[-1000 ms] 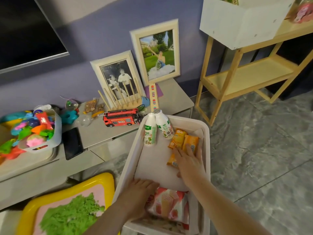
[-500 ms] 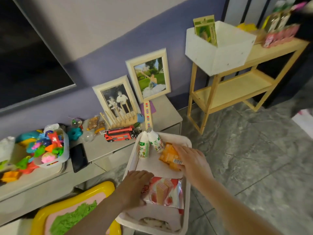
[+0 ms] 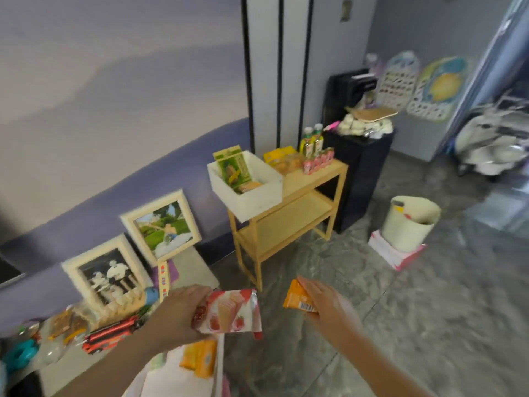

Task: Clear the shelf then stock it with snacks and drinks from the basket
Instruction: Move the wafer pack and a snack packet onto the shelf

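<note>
gripping wafer pack (image 3: 229,310) left hand (image 3: 174,316), orange packet (image 3: 297,296) right hand (image 3: 329,308)

Softly and evenly lit indoors, moderately bright, with no hard glare. Broad, diffuse shadow band across the upper wall (image 3: 120,81). Overall smeared by motion blur, strongest at the right edge and bottom corners, where the floor (image 3: 429,310) streaks. Wide-angle bending toward the edges, tilting the wall panels (image 3: 274,67) and doorway. Both hands and their packets soft-edged; print on packaging unreadable. Left edge darker and murky.
</note>
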Tool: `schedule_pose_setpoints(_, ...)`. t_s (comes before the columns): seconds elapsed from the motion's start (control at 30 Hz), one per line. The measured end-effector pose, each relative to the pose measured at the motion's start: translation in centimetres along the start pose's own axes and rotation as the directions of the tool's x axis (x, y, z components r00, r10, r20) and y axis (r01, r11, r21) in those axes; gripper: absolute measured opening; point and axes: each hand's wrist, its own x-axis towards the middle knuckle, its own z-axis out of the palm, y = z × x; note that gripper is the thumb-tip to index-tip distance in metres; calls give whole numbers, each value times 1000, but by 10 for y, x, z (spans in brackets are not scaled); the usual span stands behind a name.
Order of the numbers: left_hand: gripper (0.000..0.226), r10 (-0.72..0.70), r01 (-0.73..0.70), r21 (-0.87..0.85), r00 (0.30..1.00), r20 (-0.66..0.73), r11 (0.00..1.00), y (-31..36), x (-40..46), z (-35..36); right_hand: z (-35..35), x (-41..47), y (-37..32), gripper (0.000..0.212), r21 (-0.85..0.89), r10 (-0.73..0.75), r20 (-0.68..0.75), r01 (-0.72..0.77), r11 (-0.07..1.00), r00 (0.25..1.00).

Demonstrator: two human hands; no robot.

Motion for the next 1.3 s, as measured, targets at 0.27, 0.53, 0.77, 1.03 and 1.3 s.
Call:
schedule_pose_setpoints(0.27, 87, 104, -100, 45, 990, -93, 994, 56, 132, -67, -91, 55, 87, 73, -81, 30, -9, -30, 996, 1000)
schedule_pose_setpoints(0.53, 90, 83, -81, 22, 990, -117, 996, 82, 301, -110, -159, 173, 152, 76, -132, 49, 2, -48, 990, 999)
schedule_pose_setpoints(0.77, 89, -15, 20, 47, 996, -89, 999, 105, 441, -126, -203, 259, 209, 72, -104, 20, -13, -22, 994, 1000)
schedule_pose_setpoints(1.03, 93, -157, 165, 59, 980, -122, 985, 138, 572, -126, -251, 378, 298, 68, -147, -69, 59, 77, 986, 996)
schedule_pose_setpoints(1.3, 97, -362, 362, -10, 929, -74, 932, 136, 646, -105, -287, 471, 351, 68, -115, -105, 169, 125, 985, 980)
